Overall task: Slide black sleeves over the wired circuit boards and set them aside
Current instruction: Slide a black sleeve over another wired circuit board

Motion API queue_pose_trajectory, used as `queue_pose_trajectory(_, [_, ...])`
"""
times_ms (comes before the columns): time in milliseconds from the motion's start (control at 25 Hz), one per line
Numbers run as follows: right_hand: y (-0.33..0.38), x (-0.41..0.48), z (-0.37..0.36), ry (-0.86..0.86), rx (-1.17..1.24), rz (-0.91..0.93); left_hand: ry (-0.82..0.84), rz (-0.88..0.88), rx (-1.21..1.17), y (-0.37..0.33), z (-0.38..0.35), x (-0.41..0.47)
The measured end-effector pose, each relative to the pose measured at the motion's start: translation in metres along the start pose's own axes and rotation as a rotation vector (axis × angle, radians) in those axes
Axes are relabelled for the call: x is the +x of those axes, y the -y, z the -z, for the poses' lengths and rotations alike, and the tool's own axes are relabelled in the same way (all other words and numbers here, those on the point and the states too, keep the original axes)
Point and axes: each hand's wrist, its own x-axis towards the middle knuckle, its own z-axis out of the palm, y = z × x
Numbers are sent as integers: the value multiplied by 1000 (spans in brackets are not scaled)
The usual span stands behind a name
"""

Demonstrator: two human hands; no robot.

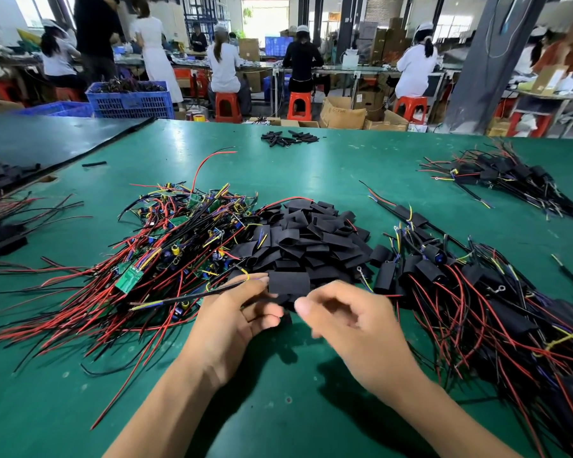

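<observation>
**Bringing a wired board to its sleeve**

Your left grip (232,322) is closed in a pinch on a black lead (186,296), whose coloured tip trails toward the left of the frame. The board on that lead is hidden behind your fingers. Just past your fingertips, at lower centre, one flat black sleeve (288,282) faces you. I cannot tell whether you hold it or it leans on the heap behind. Your right grip (351,322) sits just beside it, fingers curled and thumb aimed at the sleeve, but it is blurred, so I cannot tell whether it holds anything.

The layout seems built for a left-to-right flow. The tangle of bare boards (179,242) lies centre left, near the hand that picks them. The heap of loose sleeves (311,236) sits dead centre, within reach of both hands. The covered pieces (477,292) pile up at the right, with a further bundle (503,180) at upper right. A few spare sleeves (288,138) lie at top centre of the green tabletop (278,408).

You look to be at the mating step. The sleeve is pressed flat, so its mouth probably needs opening before the wires feed through. Loose ring ends may snag on the edge.
</observation>
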Motion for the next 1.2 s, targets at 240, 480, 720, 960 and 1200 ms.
queue_pose_trajectory(240, [-1, 6, -3, 379, 277, -446, 5, 0, 81, -1, -1, -2])
queue_pose_trajectory(480, [-5, 8, -3, 373, 406, -493, 90, 10, 42, -2, 1, -1])
queue_pose_trajectory(720, [-5, 11, 3, 298, 503, -380, 223, 18, 116, 2, 1, 0])
queue_pose_trajectory(960, [-2, 11, 2, 30, 597, -268, 257, 13, 155, 3, 0, -2])
queue_pose_trajectory(1200, [-5, 27, 37, -734, 883, -296, 120, -23, 125, -2, 4, 0])
